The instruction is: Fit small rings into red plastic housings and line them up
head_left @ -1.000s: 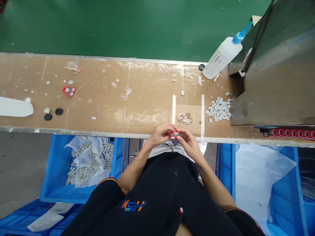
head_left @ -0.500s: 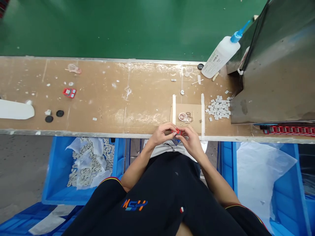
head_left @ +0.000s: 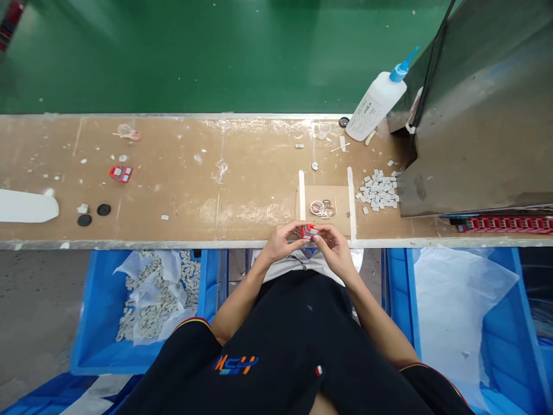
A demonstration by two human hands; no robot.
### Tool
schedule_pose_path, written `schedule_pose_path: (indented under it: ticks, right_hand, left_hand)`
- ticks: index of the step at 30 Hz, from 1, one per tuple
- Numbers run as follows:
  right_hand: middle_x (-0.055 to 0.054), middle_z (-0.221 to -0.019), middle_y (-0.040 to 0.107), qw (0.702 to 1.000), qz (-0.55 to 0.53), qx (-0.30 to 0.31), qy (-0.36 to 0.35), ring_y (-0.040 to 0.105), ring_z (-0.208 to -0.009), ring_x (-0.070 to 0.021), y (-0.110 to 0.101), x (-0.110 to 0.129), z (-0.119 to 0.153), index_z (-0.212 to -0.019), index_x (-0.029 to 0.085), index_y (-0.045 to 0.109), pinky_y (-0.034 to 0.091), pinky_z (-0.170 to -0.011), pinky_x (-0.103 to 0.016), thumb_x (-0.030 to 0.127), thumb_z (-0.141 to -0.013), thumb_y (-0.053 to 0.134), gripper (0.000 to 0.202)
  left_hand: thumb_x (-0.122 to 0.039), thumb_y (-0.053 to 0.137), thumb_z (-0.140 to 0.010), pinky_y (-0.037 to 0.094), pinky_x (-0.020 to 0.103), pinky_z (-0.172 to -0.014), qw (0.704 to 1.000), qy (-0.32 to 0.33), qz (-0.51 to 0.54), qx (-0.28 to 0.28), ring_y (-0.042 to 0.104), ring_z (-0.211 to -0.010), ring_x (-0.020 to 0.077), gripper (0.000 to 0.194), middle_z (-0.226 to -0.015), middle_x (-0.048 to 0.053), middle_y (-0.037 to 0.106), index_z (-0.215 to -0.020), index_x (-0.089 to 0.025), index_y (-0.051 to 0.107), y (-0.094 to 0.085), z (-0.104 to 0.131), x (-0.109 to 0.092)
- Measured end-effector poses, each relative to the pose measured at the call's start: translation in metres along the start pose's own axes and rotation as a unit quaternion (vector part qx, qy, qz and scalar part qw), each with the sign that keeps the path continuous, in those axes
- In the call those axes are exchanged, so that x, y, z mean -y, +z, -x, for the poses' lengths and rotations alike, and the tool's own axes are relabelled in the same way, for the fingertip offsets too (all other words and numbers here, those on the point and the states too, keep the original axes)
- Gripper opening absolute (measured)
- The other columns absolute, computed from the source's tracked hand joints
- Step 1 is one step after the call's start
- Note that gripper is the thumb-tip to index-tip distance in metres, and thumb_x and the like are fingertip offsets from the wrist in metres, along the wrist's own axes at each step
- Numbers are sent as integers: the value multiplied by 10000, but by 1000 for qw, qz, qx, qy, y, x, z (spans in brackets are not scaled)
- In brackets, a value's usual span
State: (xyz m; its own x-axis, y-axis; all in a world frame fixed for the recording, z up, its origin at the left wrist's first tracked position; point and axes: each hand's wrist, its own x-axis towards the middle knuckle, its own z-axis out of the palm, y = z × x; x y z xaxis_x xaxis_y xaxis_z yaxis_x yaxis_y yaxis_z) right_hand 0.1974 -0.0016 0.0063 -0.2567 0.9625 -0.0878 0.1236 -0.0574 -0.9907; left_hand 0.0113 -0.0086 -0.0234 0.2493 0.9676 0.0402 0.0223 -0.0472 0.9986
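Note:
Between my two hands, at the front edge of the cardboard-covered bench (head_left: 254,202), is a small red piece (head_left: 309,231) with grey and white parts. My left hand (head_left: 280,241) pinches its left side, and my right hand (head_left: 334,245) grips its right side. Just beyond them, a cardboard square between two white tape strips bears a small round cup (head_left: 317,207) and a clump of small metal-looking bits (head_left: 328,210). To the right is a pile of small light-grey pieces (head_left: 378,190). Another red piece (head_left: 120,173) lies at the far left.
A white bottle with a blue nozzle (head_left: 377,105) stands at the back right, beside a large dark metal box (head_left: 479,115). A row of red pieces (head_left: 505,225) lies at the right. Blue bins (head_left: 82,323) flank my body below the bench edge.
The red piece between my hands has turned and shows more of its surface; my right fingers have shifted on it. The whole view has shifted slightly.

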Motion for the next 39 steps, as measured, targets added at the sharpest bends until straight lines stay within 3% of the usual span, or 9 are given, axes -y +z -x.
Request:
schedule_pose_path:
  ticks: [5,13,20,24,27,29,31,33,39]
  right_hand:
    - [-83,-1039,642,991,118,-16,-62,655,-1011,-231,-4,10,-1,-926,243,677,598,-816,-370,311,-931,617,91]
    - [-10,-795,508,980,182,21,-77,557,-726,-179,-3,8,-2,-772,231,542,487,-650,-305,227,-890,587,127]
    - [-18,-803,558,986,146,41,-67,574,-754,-179,-5,13,6,-795,220,575,472,-698,-309,315,-966,560,196]
    - [-30,-850,647,991,128,11,-32,630,-795,-176,-54,12,48,-837,216,610,512,-725,-308,368,-991,566,221]
    - [-51,-869,675,962,199,-188,2,652,-808,-198,-120,0,81,-855,218,646,533,-694,-323,414,-972,571,240]
    - [-63,-833,647,891,270,-365,19,632,-780,-217,-170,-12,89,-823,215,642,540,-667,-347,443,-938,581,262]
    - [-77,-852,606,845,291,-448,24,602,-782,-226,-215,-24,81,-804,212,617,547,-687,-380,416,-916,577,237]
    - [-78,-872,577,829,297,-473,19,579,-781,-222,-248,-34,60,-785,212,588,549,-761,-419,344,-895,577,172]
    - [-61,-894,529,819,301,-487,-15,565,-847,-220,-281,-53,1,-749,227,523,530,-853,-424,248,-880,602,155]
  left_hand:
    - [-274,676,-889,620,310,-896,999,17,-40,15,730,-1030,205,410,-1206,137,734,-1274,-133,668,-3,0,1]
    - [-270,675,-891,586,353,-953,993,58,-91,52,727,-1034,222,320,-1146,132,763,-1182,-145,720,-10,-4,-2]
    - [-347,755,-834,613,356,-907,997,-21,-20,73,759,-966,236,421,-1100,141,781,-1201,-143,726,-14,-1,-5]
    - [-399,791,-806,619,389,-911,993,-93,27,65,767,-956,251,518,-1091,153,792,-1254,-155,700,-17,-3,-10]
    - [-470,819,-765,621,383,-903,989,-145,36,22,763,-954,254,517,-1082,153,793,-1168,-156,737,-19,-10,-13]
    - [-515,847,-715,625,383,-890,986,-166,28,7,762,-928,255,519,-1039,147,799,-1082,-158,766,-17,-13,-16]
    - [-558,867,-666,633,374,-852,984,-175,22,-11,761,-889,252,540,-998,140,804,-1022,-162,781,-15,-15,-19]
    - [-591,879,-629,638,357,-812,983,-181,16,-33,760,-858,246,565,-965,134,806,-988,-164,786,-12,-15,-22]
    - [-627,904,-550,638,311,-750,972,-213,1,-97,764,-811,233,607,-919,121,811,-929,-166,791,-6,-16,-27]
